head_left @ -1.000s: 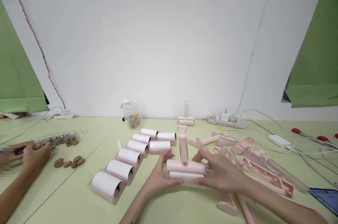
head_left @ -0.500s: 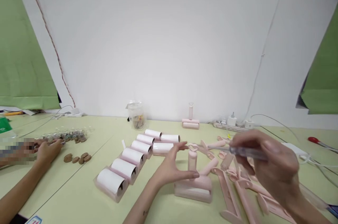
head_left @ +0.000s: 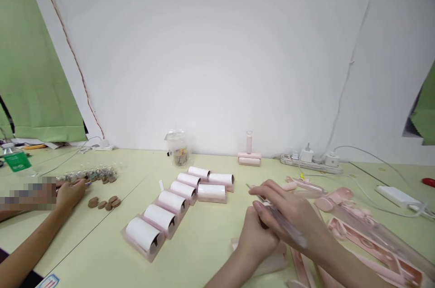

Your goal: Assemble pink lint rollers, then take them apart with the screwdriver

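Note:
My left hand (head_left: 256, 236) is closed around the upright handle of a pink lint roller; my fingers hide most of that handle. Below it the white-and-pink roller body (head_left: 272, 261) rests on the table. My right hand (head_left: 288, 206) lies against the left one, curled round a screwdriver with a clear handle (head_left: 294, 231). A thin metal end shows past the right fingers, while its contact with the lint roller is hidden. Loose pink handle and frame parts (head_left: 360, 233) lie just right of my hands.
Several white rolls in pink holders (head_left: 170, 202) stand left of my hands. A finished-looking lint roller (head_left: 249, 156) is by the wall, near a power strip (head_left: 312, 163). Another person's arm (head_left: 47, 233) works at far left beside brown discs (head_left: 108, 203) and a bottle (head_left: 16, 161).
My left hand has gone from spread fingers beside the lint roller to closed round its handle. The right hand has moved left with the screwdriver and now meets the left hand.

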`<state>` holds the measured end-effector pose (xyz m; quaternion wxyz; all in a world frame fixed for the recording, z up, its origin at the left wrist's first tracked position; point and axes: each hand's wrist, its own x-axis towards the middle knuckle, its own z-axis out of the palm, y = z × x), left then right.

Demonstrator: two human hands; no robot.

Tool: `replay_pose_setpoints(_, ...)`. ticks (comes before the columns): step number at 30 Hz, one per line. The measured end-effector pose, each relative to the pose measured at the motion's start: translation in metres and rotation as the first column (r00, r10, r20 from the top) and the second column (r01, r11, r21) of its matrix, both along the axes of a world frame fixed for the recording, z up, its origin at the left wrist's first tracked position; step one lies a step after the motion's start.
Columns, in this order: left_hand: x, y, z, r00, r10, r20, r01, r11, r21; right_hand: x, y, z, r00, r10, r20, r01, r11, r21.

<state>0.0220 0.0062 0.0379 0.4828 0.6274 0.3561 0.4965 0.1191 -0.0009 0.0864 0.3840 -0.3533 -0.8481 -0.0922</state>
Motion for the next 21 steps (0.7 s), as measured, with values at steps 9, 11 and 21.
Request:
replay_pose_setpoints(9, 0.001, -0.011, -0.002, 0.983, 0.037, -0.179, 0.008, 0.969, 0.246, 0.003, -0.007, 0.015, 0.976, 0.174, 0.131, -0.184, 0.981, 0.068)
replay_pose_setpoints(11, -0.001, -0.014, -0.012, 0.964, -0.004, -0.267, 0.088, 0.948, 0.306, 0.004, -0.003, 0.023, 0.972, 0.236, -0.015, -0.235, 0.958, -0.165)
replay_pose_setpoints(21, -0.004, 0.011, -0.008, 0.99, 0.06, -0.127, -0.042, 0.989, 0.139, 0.058, 0.051, 0.045, 0.905, -0.332, -0.268, 0.137, 0.821, -0.555)
